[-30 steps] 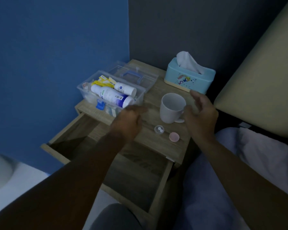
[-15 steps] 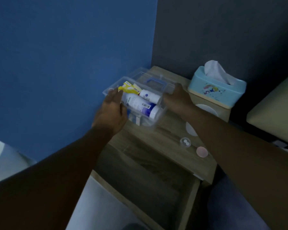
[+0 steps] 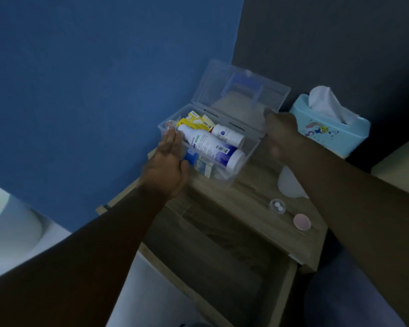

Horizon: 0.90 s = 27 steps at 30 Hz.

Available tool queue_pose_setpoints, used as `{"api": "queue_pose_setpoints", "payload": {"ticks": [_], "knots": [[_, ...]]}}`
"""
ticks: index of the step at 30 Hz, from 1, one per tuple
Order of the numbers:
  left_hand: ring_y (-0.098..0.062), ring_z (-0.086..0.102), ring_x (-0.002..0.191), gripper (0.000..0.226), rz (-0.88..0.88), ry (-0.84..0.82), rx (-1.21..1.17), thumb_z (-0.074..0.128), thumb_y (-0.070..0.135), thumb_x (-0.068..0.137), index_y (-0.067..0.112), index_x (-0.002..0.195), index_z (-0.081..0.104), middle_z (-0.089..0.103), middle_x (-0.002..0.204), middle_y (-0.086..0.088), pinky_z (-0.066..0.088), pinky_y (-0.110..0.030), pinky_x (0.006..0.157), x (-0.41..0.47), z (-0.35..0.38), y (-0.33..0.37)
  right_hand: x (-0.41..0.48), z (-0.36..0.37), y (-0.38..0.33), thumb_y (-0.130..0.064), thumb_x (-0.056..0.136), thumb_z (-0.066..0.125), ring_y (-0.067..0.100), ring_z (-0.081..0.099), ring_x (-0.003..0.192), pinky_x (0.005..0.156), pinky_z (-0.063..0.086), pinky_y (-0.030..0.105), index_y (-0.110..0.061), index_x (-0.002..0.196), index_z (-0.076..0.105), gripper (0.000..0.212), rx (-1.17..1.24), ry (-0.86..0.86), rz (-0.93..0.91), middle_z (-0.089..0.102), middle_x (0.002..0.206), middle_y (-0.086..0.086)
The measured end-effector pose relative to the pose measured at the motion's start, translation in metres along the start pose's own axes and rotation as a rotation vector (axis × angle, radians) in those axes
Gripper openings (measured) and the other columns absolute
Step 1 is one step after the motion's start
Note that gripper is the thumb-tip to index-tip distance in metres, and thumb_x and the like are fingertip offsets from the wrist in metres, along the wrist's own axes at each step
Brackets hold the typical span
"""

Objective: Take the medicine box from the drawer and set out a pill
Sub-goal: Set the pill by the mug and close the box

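Observation:
The clear plastic medicine box (image 3: 224, 178) stands on the wooden nightstand (image 3: 246, 199), its lid (image 3: 241, 90) raised at the back. Inside lie a large white bottle (image 3: 210, 147), a smaller white bottle (image 3: 227, 135) and a yellow packet (image 3: 194, 120). My left hand (image 3: 165, 168) presses flat against the box's left end, thumb near the blue latch. My right hand (image 3: 279, 131), blurred, grips the right end of the lid. A small clear cup (image 3: 278, 206) with two white pills sits near the nightstand's front, a pink cap (image 3: 302, 221) beside it.
The drawer (image 3: 222, 256) under the nightstand top is pulled out and looks bare. A white mug (image 3: 291, 185) is partly hidden by my right arm. A light blue tissue box (image 3: 328, 128) stands at the back right. The blue wall is close on the left.
Both hands went from above the nightstand to the medicine box. The lid, lying flat behind the box before, now stands raised. The view has shifted left.

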<state>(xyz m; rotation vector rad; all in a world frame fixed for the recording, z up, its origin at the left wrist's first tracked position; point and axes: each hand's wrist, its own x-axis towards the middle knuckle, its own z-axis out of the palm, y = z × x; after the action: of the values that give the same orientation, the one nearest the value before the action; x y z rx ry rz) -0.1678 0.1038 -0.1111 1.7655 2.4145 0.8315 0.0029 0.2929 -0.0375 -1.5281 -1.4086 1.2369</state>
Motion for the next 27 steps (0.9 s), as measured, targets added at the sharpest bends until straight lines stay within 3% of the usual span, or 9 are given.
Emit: {"api": "queue_pose_setpoints", "payload": {"ticks": [4, 6, 8, 10, 12, 16, 24, 26, 27], "knots": [[-0.029, 0.013, 0.150, 0.071, -0.024, -0.033, -0.013, 0.031, 0.034, 0.090, 0.007, 0.154, 0.017, 0.009, 0.164, -0.012, 0.027, -0.042, 0.115, 0.001, -0.001, 0.004, -0.020, -0.009, -0.005, -0.041, 0.100, 0.048, 0.018, 0.058, 0.116, 0.084, 0.040, 0.024, -0.015, 0.140, 0.051, 0.047, -0.270, 0.026, -0.375, 0.061, 0.131, 0.006], [-0.027, 0.007, 0.151, 0.069, -0.040, -0.066, -0.025, 0.034, 0.034, 0.093, 0.008, 0.155, 0.013, 0.004, 0.164, -0.011, 0.023, -0.042, 0.118, 0.003, -0.003, 0.006, -0.034, -0.011, -0.002, -0.038, 0.099, 0.054, 0.015, 0.048, 0.132, 0.101, 0.042, 0.028, -0.018, 0.150, 0.037, 0.058, -0.261, -0.056, -0.516, 0.049, 0.147, 0.005], [-0.027, 0.002, 0.151, 0.069, -0.030, -0.093, -0.039, 0.039, 0.029, 0.097, 0.007, 0.155, 0.009, -0.001, 0.164, -0.011, 0.020, -0.044, 0.120, 0.002, -0.005, 0.006, -0.047, -0.013, 0.006, -0.034, 0.094, 0.064, 0.008, 0.040, 0.137, 0.110, 0.038, 0.027, -0.019, 0.154, 0.029, 0.071, -0.208, -0.143, -0.621, 0.042, 0.153, 0.003], [-0.028, 0.001, 0.151, 0.071, 0.003, -0.095, -0.058, 0.042, 0.025, 0.097, 0.005, 0.154, 0.007, -0.003, 0.164, -0.013, 0.018, -0.045, 0.121, -0.002, -0.007, 0.006, -0.057, -0.016, 0.016, -0.027, 0.090, 0.070, 0.002, 0.043, 0.132, 0.108, 0.037, 0.017, -0.016, 0.151, 0.037, 0.071, -0.274, -0.185, -0.774, 0.048, 0.147, -0.001], [-0.028, 0.000, 0.151, 0.071, -0.005, -0.091, -0.074, 0.042, 0.025, 0.097, 0.003, 0.154, 0.006, -0.004, 0.164, -0.014, 0.016, -0.040, 0.121, -0.010, -0.007, 0.009, -0.063, -0.020, 0.028, -0.016, 0.086, 0.073, 0.003, 0.046, 0.129, 0.109, 0.040, 0.019, -0.011, 0.144, 0.047, 0.063, -0.376, -0.226, -0.906, 0.052, 0.143, 0.000], [-0.026, 0.004, 0.151, 0.067, -0.069, -0.139, -0.075, 0.038, 0.027, 0.100, 0.006, 0.154, 0.003, -0.007, 0.164, -0.013, 0.025, -0.037, 0.117, -0.026, -0.004, 0.014, -0.067, -0.024, 0.042, 0.000, 0.077, 0.076, 0.018, 0.043, 0.140, 0.114, 0.040, 0.041, -0.007, 0.140, 0.052, 0.068, -0.460, -0.361, -0.952, 0.050, 0.148, 0.008], [-0.023, 0.009, 0.151, 0.062, -0.154, -0.261, -0.141, 0.037, 0.026, 0.101, 0.008, 0.154, 0.011, -0.001, 0.164, -0.011, 0.019, -0.032, 0.115, -0.034, -0.001, 0.018, -0.075, -0.032, 0.047, -0.022, 0.079, 0.074, 0.013, 0.020, 0.152, 0.121, 0.026, 0.047, -0.010, 0.148, 0.043, 0.077, -0.626, -0.534, -0.896, 0.035, 0.159, 0.002], [-0.026, 0.017, 0.149, 0.056, -0.189, -0.301, -0.176, 0.037, 0.026, 0.101, 0.008, 0.152, 0.022, 0.012, 0.162, -0.014, 0.022, -0.035, 0.115, -0.033, 0.003, 0.018, -0.077, -0.031, 0.050, -0.031, 0.085, 0.068, 0.012, 0.017, 0.152, 0.123, 0.023, 0.045, -0.012, 0.149, 0.041, 0.073, -0.626, -0.535, -0.881, 0.033, 0.160, 0.001], [-0.028, 0.032, 0.143, 0.049, -0.211, -0.308, -0.204, 0.038, 0.026, 0.101, 0.007, 0.146, 0.033, 0.029, 0.156, -0.017, 0.031, -0.038, 0.112, -0.032, 0.004, 0.018, -0.078, -0.030, 0.052, -0.035, 0.089, 0.063, 0.010, 0.016, 0.152, 0.124, 0.020, 0.042, -0.014, 0.150, 0.041, 0.068, -0.635, -0.518, -0.892, 0.033, 0.160, 0.000]]}}
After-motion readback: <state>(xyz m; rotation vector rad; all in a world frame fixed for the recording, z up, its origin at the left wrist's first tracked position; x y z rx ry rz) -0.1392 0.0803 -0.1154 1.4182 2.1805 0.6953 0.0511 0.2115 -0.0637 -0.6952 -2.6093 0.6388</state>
